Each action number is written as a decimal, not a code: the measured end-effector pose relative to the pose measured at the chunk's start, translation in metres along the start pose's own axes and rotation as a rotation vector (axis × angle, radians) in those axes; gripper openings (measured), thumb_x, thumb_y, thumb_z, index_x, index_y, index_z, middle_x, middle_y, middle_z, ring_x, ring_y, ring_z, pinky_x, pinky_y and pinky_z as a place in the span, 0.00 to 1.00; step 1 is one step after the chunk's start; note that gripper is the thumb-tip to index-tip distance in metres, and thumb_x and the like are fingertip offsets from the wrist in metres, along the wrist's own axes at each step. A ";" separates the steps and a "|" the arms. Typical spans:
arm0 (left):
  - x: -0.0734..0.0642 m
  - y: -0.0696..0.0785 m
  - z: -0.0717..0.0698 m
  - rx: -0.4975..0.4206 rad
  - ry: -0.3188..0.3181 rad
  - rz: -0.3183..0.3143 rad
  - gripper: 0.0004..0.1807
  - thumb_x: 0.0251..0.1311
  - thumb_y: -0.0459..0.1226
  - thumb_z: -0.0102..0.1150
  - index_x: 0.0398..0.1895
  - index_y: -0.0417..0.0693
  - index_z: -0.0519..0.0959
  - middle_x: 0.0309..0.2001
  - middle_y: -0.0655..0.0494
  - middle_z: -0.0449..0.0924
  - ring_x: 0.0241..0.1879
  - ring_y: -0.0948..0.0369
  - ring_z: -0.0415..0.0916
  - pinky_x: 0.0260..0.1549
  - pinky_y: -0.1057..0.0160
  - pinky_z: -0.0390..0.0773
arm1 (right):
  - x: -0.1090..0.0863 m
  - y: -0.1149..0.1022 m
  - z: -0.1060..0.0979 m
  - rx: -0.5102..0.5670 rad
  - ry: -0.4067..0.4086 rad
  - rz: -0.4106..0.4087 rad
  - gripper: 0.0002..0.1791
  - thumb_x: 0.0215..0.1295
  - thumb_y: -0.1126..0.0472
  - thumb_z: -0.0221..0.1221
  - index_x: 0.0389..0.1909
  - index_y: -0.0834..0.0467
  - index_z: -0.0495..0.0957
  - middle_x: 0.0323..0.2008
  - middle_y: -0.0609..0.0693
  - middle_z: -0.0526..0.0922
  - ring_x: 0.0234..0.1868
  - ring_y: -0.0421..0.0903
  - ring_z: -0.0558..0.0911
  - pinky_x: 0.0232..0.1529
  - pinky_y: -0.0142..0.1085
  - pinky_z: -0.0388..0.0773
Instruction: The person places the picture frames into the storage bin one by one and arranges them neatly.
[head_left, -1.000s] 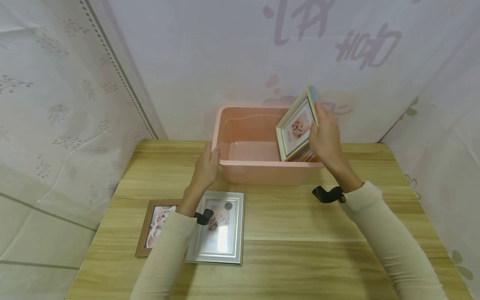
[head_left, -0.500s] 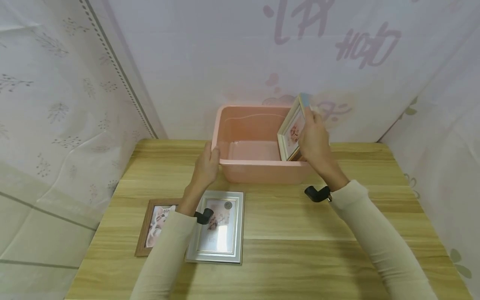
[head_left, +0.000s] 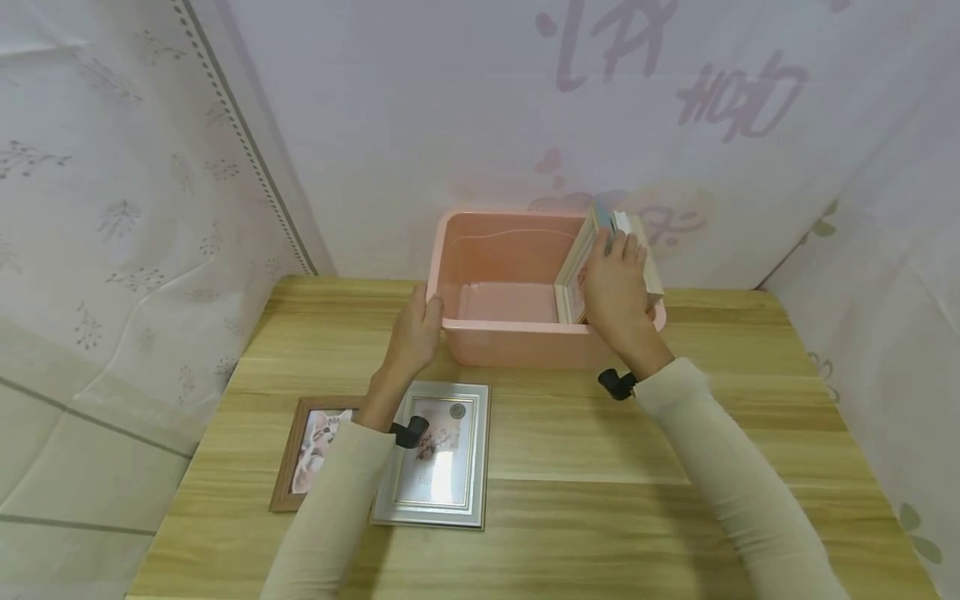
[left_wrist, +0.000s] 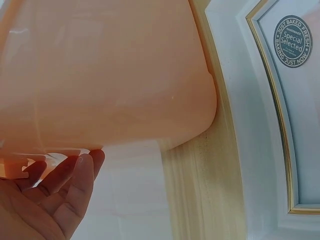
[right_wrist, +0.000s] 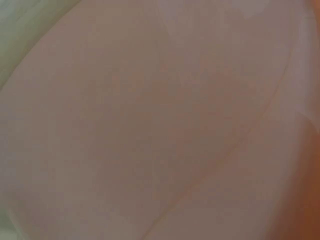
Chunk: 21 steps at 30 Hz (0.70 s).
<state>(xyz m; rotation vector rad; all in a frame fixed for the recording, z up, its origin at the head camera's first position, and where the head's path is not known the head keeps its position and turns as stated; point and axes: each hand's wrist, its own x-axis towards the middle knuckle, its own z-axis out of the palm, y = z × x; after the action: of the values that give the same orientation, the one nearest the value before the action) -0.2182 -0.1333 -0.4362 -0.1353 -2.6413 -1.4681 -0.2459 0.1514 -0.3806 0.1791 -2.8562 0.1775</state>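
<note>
A pink plastic basin (head_left: 517, 346) stands at the back of the wooden table. My left hand (head_left: 413, 333) grips its left rim; in the left wrist view the fingers (left_wrist: 80, 185) curl at the rim. At the basin's right end, a cream picture frame (head_left: 564, 296) leans upright with its picture facing left. My right hand (head_left: 617, 292) holds that frame near its top edge, covering much of it. Another pale frame (head_left: 647, 258) stands just right of the fingers. The right wrist view is filled by a blurred pink surface, probably the basin wall (right_wrist: 150, 125).
A silver-white picture frame (head_left: 480, 458) with a round sticker lies flat in front of the basin. A brown wooden frame (head_left: 285, 479) with a cat picture lies left of it, partly under my left forearm. A printed cloth wall (head_left: 450, 125) rises behind the table (head_left: 637, 517).
My right hand has moved left and slightly down, and the cream frame has turned steeper and sunk lower in the basin. The pale frame behind it has come into view. My left hand stays put.
</note>
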 end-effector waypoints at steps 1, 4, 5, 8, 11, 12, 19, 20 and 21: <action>0.000 0.000 0.000 -0.004 -0.007 0.004 0.24 0.73 0.48 0.31 0.54 0.39 0.69 0.38 0.43 0.76 0.33 0.49 0.71 0.30 0.50 0.73 | 0.000 -0.001 0.001 -0.027 -0.020 0.006 0.39 0.68 0.62 0.58 0.70 0.78 0.50 0.66 0.80 0.58 0.70 0.76 0.56 0.70 0.64 0.53; 0.000 0.001 0.001 -0.005 -0.012 0.002 0.24 0.73 0.48 0.31 0.54 0.39 0.69 0.37 0.44 0.75 0.32 0.50 0.70 0.28 0.52 0.71 | 0.000 -0.002 0.001 -0.074 -0.057 0.018 0.40 0.70 0.60 0.56 0.71 0.77 0.49 0.68 0.79 0.55 0.71 0.75 0.54 0.71 0.63 0.51; 0.000 0.001 0.001 0.001 -0.011 0.001 0.24 0.73 0.48 0.31 0.54 0.40 0.69 0.37 0.44 0.75 0.32 0.50 0.70 0.29 0.52 0.71 | 0.000 -0.003 0.001 -0.082 -0.067 0.020 0.39 0.71 0.59 0.55 0.71 0.77 0.49 0.69 0.79 0.54 0.72 0.75 0.53 0.71 0.62 0.51; 0.000 0.002 0.000 0.015 -0.002 -0.003 0.23 0.72 0.48 0.30 0.54 0.41 0.69 0.39 0.44 0.76 0.35 0.49 0.71 0.32 0.51 0.72 | -0.001 -0.004 0.001 -0.086 -0.096 0.023 0.37 0.74 0.58 0.51 0.72 0.75 0.48 0.70 0.79 0.51 0.72 0.75 0.52 0.72 0.62 0.50; 0.001 0.002 0.000 0.012 -0.005 0.000 0.24 0.72 0.48 0.30 0.54 0.40 0.69 0.40 0.41 0.77 0.36 0.48 0.72 0.34 0.49 0.73 | 0.000 -0.003 -0.001 -0.091 -0.144 0.020 0.35 0.75 0.58 0.47 0.73 0.73 0.49 0.72 0.78 0.47 0.73 0.74 0.48 0.72 0.63 0.47; 0.001 0.002 0.000 0.008 -0.005 -0.001 0.23 0.72 0.48 0.31 0.54 0.40 0.69 0.41 0.41 0.77 0.36 0.48 0.72 0.34 0.48 0.73 | 0.000 -0.003 -0.002 -0.096 -0.162 0.016 0.35 0.75 0.57 0.47 0.73 0.74 0.49 0.72 0.78 0.46 0.74 0.74 0.47 0.72 0.63 0.46; 0.000 0.001 0.000 0.006 -0.012 -0.017 0.25 0.73 0.49 0.30 0.55 0.40 0.69 0.39 0.44 0.75 0.36 0.49 0.71 0.34 0.50 0.73 | 0.000 -0.002 -0.006 -0.111 -0.242 0.006 0.34 0.76 0.55 0.45 0.70 0.77 0.53 0.74 0.75 0.41 0.76 0.71 0.41 0.72 0.64 0.40; 0.000 0.001 0.000 0.005 -0.013 -0.018 0.24 0.73 0.49 0.30 0.54 0.41 0.69 0.38 0.45 0.75 0.36 0.49 0.71 0.33 0.51 0.73 | -0.001 -0.002 -0.006 -0.108 -0.246 0.006 0.34 0.76 0.55 0.45 0.70 0.77 0.53 0.74 0.75 0.40 0.76 0.71 0.41 0.72 0.64 0.40; 0.000 0.001 0.000 0.004 -0.013 -0.019 0.24 0.74 0.49 0.30 0.54 0.41 0.69 0.38 0.45 0.74 0.35 0.50 0.71 0.32 0.52 0.72 | -0.001 -0.002 -0.007 -0.105 -0.248 0.005 0.34 0.76 0.55 0.45 0.70 0.77 0.53 0.74 0.75 0.40 0.76 0.71 0.41 0.73 0.64 0.40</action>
<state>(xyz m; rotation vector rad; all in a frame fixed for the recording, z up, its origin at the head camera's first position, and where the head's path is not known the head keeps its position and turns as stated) -0.2184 -0.1330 -0.4353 -0.1205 -2.6630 -1.4726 -0.2434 0.1507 -0.3742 0.1842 -3.1033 0.0058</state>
